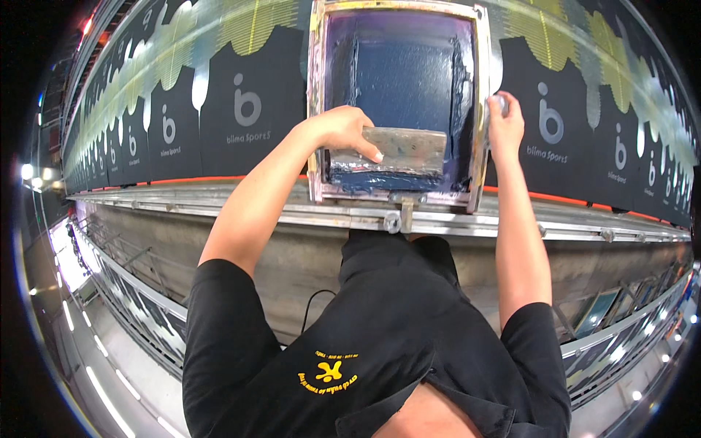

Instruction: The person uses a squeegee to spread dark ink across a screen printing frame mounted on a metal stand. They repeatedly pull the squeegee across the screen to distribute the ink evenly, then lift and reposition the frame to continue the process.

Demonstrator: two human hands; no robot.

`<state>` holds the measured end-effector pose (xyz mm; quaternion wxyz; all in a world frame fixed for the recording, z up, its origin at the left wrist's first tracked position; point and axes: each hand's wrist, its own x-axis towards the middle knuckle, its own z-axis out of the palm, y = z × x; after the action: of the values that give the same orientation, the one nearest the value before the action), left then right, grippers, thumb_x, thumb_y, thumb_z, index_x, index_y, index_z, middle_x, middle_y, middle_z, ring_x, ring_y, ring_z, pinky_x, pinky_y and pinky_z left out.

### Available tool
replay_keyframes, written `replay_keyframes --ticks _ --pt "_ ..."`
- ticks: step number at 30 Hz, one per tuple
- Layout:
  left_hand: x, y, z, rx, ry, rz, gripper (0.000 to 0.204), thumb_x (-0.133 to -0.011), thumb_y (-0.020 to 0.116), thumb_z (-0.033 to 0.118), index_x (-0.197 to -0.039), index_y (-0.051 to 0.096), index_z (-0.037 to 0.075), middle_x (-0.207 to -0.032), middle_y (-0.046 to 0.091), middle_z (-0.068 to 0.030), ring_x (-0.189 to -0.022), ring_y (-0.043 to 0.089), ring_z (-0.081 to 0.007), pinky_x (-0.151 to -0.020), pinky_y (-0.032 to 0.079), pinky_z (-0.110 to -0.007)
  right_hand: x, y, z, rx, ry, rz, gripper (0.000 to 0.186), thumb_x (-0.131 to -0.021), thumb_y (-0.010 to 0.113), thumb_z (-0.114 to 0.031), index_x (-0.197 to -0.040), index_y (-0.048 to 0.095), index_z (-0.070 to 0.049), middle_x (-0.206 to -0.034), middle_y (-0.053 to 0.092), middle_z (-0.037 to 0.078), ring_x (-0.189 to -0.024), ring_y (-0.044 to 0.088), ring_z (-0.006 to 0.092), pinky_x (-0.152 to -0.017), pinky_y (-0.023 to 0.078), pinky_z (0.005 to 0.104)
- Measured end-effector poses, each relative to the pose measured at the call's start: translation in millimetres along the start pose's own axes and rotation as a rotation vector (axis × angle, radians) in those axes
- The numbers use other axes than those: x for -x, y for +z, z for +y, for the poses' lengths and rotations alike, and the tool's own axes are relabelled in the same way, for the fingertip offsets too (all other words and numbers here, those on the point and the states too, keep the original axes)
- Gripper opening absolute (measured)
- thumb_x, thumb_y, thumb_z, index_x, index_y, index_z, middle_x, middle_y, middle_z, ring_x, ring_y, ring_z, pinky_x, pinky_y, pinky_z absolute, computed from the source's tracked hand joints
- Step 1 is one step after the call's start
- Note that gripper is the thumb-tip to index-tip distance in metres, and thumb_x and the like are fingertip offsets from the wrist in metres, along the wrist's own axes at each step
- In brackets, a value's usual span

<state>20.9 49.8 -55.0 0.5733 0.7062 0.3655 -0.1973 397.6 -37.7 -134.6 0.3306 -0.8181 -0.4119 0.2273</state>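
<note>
Right, looks like an ink-spreading pass on a printing screen, probably near the body-side end of the stroke. Squeegee [405, 148] sits inside the screen frame [317, 73], low on the mesh [409, 80], lower edge in dark blue ink [387, 179]. Left hand [343, 131] is clamped on the squeegee's left end, thumb on the near face. Right hand [505, 128] is curled at the frame's right side, by a small pale piece; can't tell whether it grips that or the frame. Next move, I'd judge: hold the blade level, ease off before the near bar, lift without dripping. Room: tight on the near side, just an ink strip before the bar; narrow inky margin to the right; long open mesh on the far side. Left forearm crosses the left edge, so watch for snags. Clamp [407, 212] stands outside at the metal rail [292, 213]; black shirt panels [266, 95] flank the frame, drip risk.
</note>
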Motion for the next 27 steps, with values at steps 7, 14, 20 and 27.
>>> replay_keyframes --ticks 7,14,20,27 --pt "-44 -89 46 -0.469 0.116 0.485 0.058 -0.082 0.086 0.066 -0.108 0.081 0.014 -0.096 0.080 -0.0130 -0.097 0.077 -0.0379 -0.082 0.059 -0.051 10 -3 -13 0.021 0.145 -0.032 0.043 -0.101 0.080 -0.037 -0.133 0.071 -0.010 -0.106 0.078 0.011 -0.096 0.074 0.0207 -0.091 0.058 0.0374" --pt "-110 -129 10 -0.628 0.229 0.817 0.050 -0.089 0.081 0.059 -0.108 0.076 0.014 -0.097 0.078 -0.0089 -0.097 0.077 -0.0336 -0.079 0.061 -0.049 -5 -10 -26 0.169 0.052 0.020 0.046 -0.099 0.083 -0.033 -0.133 0.072 -0.005 -0.121 0.073 0.014 -0.113 0.068 0.0248 -0.100 0.054 0.0397" --pt "-117 -130 2 -0.680 0.203 0.859 0.046 -0.085 0.086 0.054 -0.092 0.079 0.009 -0.086 0.078 -0.0120 -0.087 0.079 -0.0348 -0.075 0.062 -0.050 -112 41 -157 0.155 -0.743 -0.262 0.061 -0.083 0.092 -0.054 -0.109 0.082 0.000 -0.104 0.080 0.017 -0.103 0.075 0.0380 -0.097 0.057 0.0488" --pt "-91 -78 11 -0.642 0.121 0.889 0.051 -0.085 0.083 0.061 -0.090 0.080 0.011 -0.089 0.079 -0.0126 -0.088 0.078 -0.0355 -0.075 0.062 -0.050 -68 61 -149 0.598 -0.695 -0.410 0.047 -0.084 0.090 -0.047 -0.097 0.078 -0.004 -0.088 0.076 0.016 -0.092 0.074 0.0402 -0.082 0.058 0.0529"
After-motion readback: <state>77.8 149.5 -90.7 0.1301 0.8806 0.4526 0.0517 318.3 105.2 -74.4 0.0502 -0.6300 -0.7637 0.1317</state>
